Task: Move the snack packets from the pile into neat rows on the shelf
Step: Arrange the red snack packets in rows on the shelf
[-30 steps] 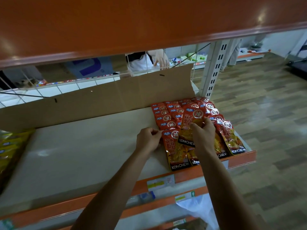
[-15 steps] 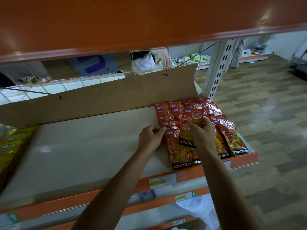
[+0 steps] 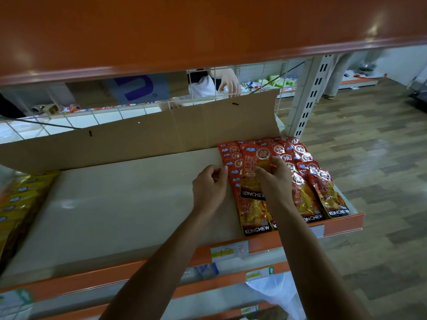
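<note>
While the right hand (image 3: pixel 275 179) pinches a red snack packet (image 3: pixel 255 176) by its right edge and holds it over the rows at the right end of the shelf (image 3: pixel 115 204), the main risk is that the packet lands crooked. It is held from one side only, and a thin foil pouch gripped that way can swing or droop, so its lower edge may catch the packets beneath and drag them out of line.

The left hand (image 3: pixel 209 188) sits just beside the left edge of the rows, fingers curled in with the tips near the stack; I cannot tell whether it is pinching a packet edge or only steadying the column. If it presses sideways too hard, the leftmost column (image 3: pixel 231 162) could slide under its neighbour and the overlap pattern would break.

These rows (image 3: pixel 300 181) are shingled, each packet lying partly on the next, and the front ones reach right to the shelf's front edge (image 3: pixel 342 224). A push from behind could tip a front packet (image 3: pixel 332 195) over that lip onto the floor. Glossy wrappers probably slip easily on one another, so a small nudge may shift several at once.

A cardboard backing (image 3: pixel 161 132) stands along the rear edge; shoving packets hard against it could bend it back.
</note>
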